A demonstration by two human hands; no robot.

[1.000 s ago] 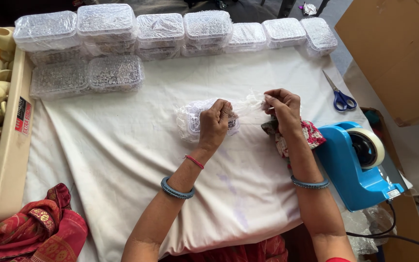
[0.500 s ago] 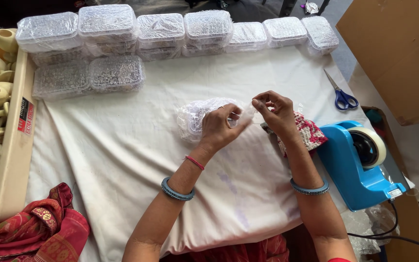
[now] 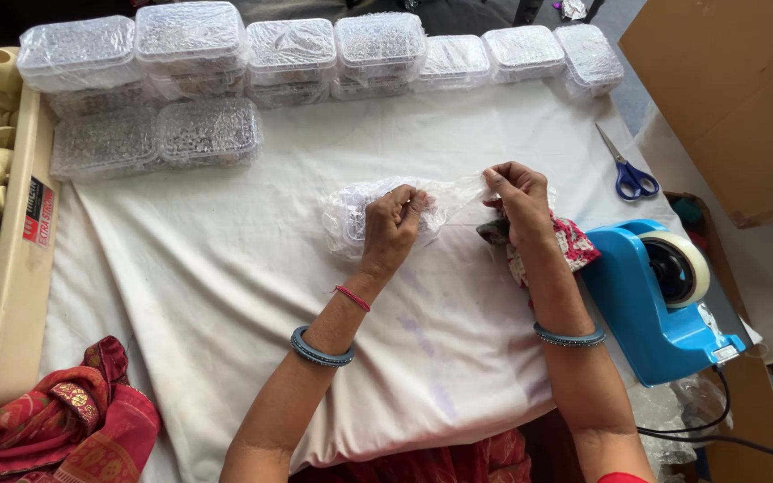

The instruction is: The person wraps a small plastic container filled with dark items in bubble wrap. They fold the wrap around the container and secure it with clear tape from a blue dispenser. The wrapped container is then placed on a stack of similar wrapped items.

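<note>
Both hands on the wrapped box (image 3: 360,215), mid-desk on the white cloth (image 3: 225,295): left hand (image 3: 394,222) clamped over its top, right hand (image 3: 516,192) pinching the film tail taut. Vs 1 s ago, right hand has lifted and pulled the film outward; wrap looks nearly closed. Tape dispenser (image 3: 655,295) just right, scissors (image 3: 624,170) beyond, wrapped boxes (image 3: 297,54) along far edge. Box contents unclear thru film; patterned cloth (image 3: 574,246) partly hidden by right wrist.

Left hand (image 3: 393,219) curled back onto packet (image 3: 351,215), film seemingly stretched tighter
</note>
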